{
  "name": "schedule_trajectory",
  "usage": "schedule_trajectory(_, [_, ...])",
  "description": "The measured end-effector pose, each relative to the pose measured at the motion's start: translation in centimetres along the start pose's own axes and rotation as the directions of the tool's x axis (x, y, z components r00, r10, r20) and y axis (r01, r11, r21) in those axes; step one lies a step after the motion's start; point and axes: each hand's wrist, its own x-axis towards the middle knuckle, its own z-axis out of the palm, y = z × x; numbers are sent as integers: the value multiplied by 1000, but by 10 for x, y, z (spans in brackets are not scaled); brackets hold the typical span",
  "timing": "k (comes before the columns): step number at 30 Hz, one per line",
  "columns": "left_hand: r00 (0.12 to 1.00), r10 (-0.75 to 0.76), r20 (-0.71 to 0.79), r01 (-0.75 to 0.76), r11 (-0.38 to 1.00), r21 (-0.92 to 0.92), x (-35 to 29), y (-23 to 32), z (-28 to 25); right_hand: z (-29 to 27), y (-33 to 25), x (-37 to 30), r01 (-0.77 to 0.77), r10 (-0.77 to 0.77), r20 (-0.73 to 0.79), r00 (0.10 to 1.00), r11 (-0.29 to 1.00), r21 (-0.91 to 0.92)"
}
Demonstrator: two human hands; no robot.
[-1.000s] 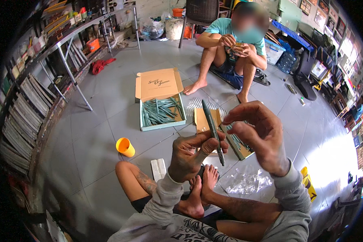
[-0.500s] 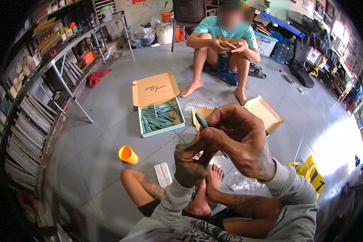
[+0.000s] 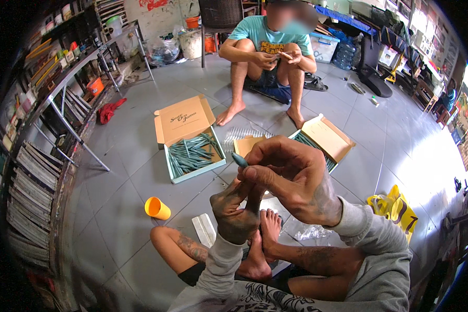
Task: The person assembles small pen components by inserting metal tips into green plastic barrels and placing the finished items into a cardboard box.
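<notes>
Both hands (image 3: 275,192) around slim teal stick (image 3: 240,160)

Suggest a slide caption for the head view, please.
Both hands grip a dark green stick above open boxes of them.

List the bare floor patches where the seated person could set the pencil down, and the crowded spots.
Free: tiles left of the orange cup, and tiles right of the right-hand box. Crowded: between the left box, that box and the crossed legs.
</notes>
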Motion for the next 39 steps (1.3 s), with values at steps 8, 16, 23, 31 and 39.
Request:
schedule_trajectory(8, [997, -62, 46, 69, 982, -175, -10, -16, 17, -14, 11, -1, -15, 11, -40, 999, 994, -106])
schedule_trajectory(16, [923, -349, 163, 348, 572, -743, -28, -28, 45, -21, 28, 0, -9, 6, -68, 998, 998, -56])
schedule_trajectory(23, [943, -304, 137, 327, 756, -567, -29, -32, 49, -28, 36, -2, 30, -39, -78, 996, 993, -110])
schedule_trajectory(31, [988, -152, -21, 146, 972, -185, -27, -35, 55, -35, 37, -5, -52, 55, -85, 995, 998, 33])
schedule_trajectory(39, [995, -102, 5, 102, 987, -126, -31, -34, 55, -40, 45, -9, -38, 39, -60, 997, 999, 17])
